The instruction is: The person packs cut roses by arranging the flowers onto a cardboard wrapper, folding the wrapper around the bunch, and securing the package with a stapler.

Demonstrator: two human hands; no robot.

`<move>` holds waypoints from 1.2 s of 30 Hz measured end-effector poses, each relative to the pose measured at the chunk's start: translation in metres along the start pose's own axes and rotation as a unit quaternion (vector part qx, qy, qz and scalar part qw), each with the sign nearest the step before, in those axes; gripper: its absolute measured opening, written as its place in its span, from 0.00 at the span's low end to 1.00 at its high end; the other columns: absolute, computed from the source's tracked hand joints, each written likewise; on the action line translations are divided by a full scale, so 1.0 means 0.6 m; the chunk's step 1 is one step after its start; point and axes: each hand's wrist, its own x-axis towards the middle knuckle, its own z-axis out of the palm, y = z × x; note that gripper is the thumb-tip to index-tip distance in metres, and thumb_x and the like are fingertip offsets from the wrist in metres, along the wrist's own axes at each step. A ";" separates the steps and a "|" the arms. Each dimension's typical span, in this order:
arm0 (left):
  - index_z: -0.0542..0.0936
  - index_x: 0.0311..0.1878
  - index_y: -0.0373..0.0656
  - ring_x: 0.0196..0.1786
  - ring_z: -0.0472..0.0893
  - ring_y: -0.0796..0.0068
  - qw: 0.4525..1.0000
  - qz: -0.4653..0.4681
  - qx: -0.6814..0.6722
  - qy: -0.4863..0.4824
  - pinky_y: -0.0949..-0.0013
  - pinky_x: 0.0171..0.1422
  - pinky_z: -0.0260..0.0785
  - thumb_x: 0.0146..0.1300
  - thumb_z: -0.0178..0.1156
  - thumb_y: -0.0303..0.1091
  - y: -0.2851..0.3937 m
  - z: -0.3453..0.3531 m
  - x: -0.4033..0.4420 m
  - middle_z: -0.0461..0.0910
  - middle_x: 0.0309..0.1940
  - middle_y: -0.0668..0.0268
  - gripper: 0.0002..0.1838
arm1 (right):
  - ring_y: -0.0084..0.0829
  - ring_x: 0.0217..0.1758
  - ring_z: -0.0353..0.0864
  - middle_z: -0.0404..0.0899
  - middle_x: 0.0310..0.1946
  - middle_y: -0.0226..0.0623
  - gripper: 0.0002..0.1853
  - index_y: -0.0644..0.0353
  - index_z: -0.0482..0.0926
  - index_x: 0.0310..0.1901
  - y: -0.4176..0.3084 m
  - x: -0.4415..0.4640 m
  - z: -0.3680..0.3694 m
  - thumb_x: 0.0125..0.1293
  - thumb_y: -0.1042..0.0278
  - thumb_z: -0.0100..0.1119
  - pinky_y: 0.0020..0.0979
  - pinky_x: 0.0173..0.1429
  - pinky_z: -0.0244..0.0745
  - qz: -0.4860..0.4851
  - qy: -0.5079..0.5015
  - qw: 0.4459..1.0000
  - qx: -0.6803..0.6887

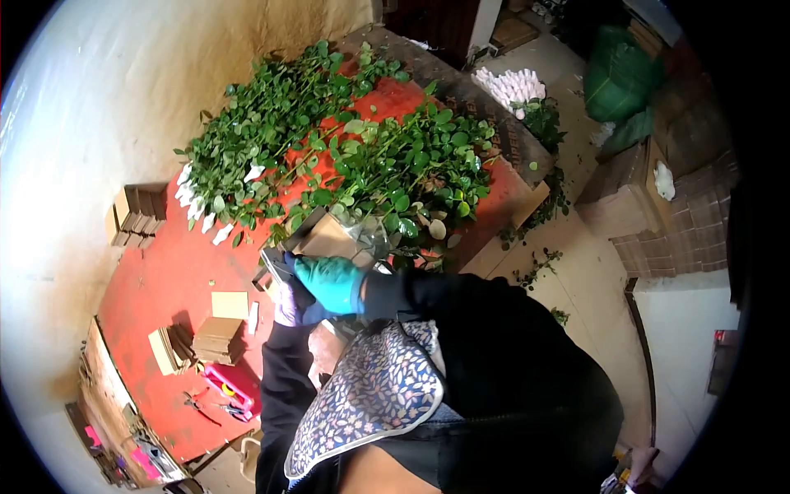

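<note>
My left hand, in a pale purple and dark glove, is closed around a dark, flat rectangular thing with a pale edge; its kind is unclear. My right hand, in a teal glove with dark blue fingertips, lies against the same thing and partly covers the left hand; its fingers are mostly hidden. Just beyond them is a wooden frame with a brown cardboard sheet and some clear plastic. Leafy cut stems lie in large heaps behind it, several with white sleeves over their ends.
On the red table are cardboard stacks, a pink holder and red-handled pliers. More cardboard stands by the wall. White-sleeved stems are at the far edge. Boxes and a green sack stand right.
</note>
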 end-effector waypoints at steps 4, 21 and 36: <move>0.50 0.79 0.50 0.72 0.64 0.64 0.992 0.113 0.062 -0.013 0.59 0.75 0.58 0.66 0.62 0.52 -0.013 -0.011 -0.013 0.61 0.73 0.67 0.45 | 0.53 0.44 0.82 0.79 0.46 0.56 0.59 0.79 0.51 0.70 0.005 0.004 0.005 0.50 0.42 0.72 0.43 0.49 0.78 -0.003 -0.018 0.995 0.100; 0.74 0.59 0.40 0.56 0.73 0.45 0.610 0.166 0.774 -0.026 0.49 0.59 0.68 0.49 0.69 0.64 0.073 0.016 -0.014 0.73 0.54 0.49 0.42 | 0.24 0.51 0.75 0.74 0.51 0.34 0.32 0.60 0.59 0.72 0.059 -0.015 -0.026 0.69 0.62 0.53 0.27 0.55 0.73 0.008 0.007 0.630 0.777; 0.60 0.75 0.54 0.74 0.59 0.46 0.488 0.170 0.854 0.058 0.40 0.77 0.44 0.39 0.68 0.72 0.015 0.004 -0.017 0.59 0.73 0.52 0.60 | 0.47 0.63 0.76 0.71 0.65 0.50 0.38 0.60 0.52 0.74 0.192 -0.167 -0.048 0.67 0.60 0.57 0.50 0.71 0.67 0.129 -0.054 0.492 0.859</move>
